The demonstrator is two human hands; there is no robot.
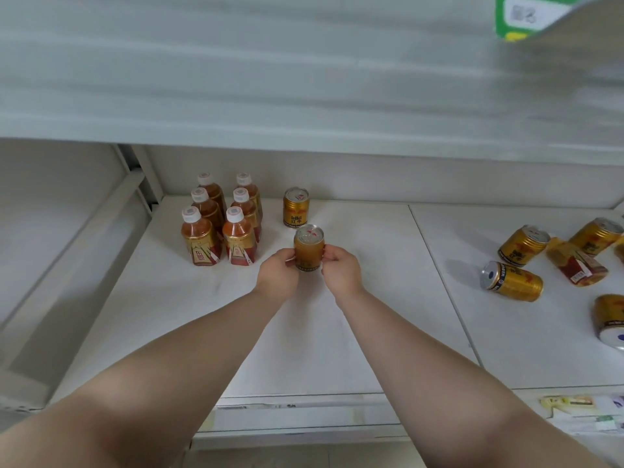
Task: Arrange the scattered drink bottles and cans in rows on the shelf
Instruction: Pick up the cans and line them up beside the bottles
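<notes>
A gold can (308,248) stands upright on the white shelf (354,315), gripped from both sides by my left hand (277,273) and my right hand (341,270). Behind it stands a second gold can (296,207), upright near the back wall. To their left, several brown tea bottles (221,219) with white caps stand in two columns. At the right, several gold cans (513,280) and one tea bottle (578,264) lie scattered on their sides.
The upper shelf board (304,96) overhangs close above. A slanted shelf bracket (77,238) borders the left side. A seam (439,275) divides the shelf into two panels. Price labels (574,403) sit on the front edge at the right.
</notes>
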